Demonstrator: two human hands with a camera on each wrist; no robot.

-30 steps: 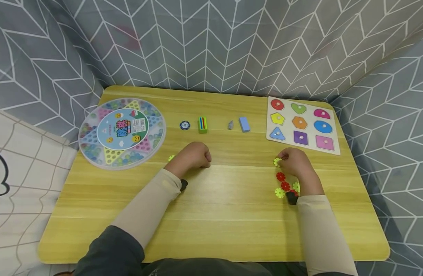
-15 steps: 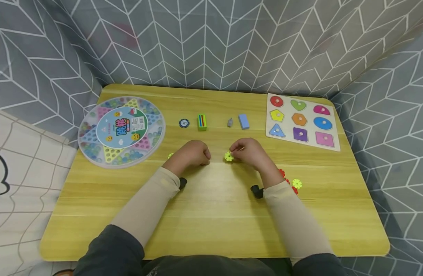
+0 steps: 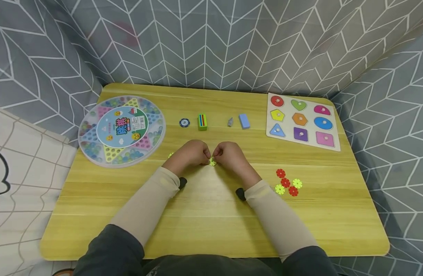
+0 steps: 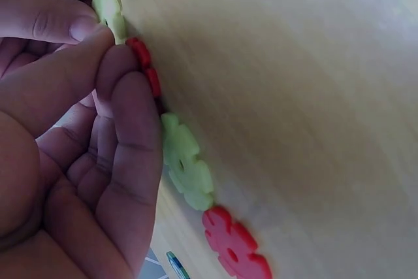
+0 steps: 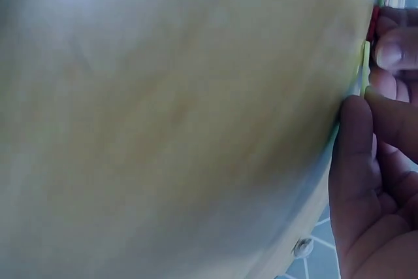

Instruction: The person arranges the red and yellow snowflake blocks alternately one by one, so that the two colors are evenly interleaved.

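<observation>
- One yellow-green snowflake disc is between the hands above the middle of the table, pinched by the right hand's thumb and finger.
- The left hand pinches a red snowflake disc just beside it; whether the two are joined is hard to tell.
- Past the left fingers, the left wrist view shows a second yellow-green disc, its edge touching a second red disc.
- Right of the right hand lie three loose red discs and two loose yellow-green discs, grouped together.
- Beyond the hands stand, left to right, a blue-and-white chip, a green block with coloured stripes, a small grey piece and a blue block.
- A round Chinese checkers set sits far left, a shape-puzzle board far right.
- Grey chevron curtains hang behind.
</observation>
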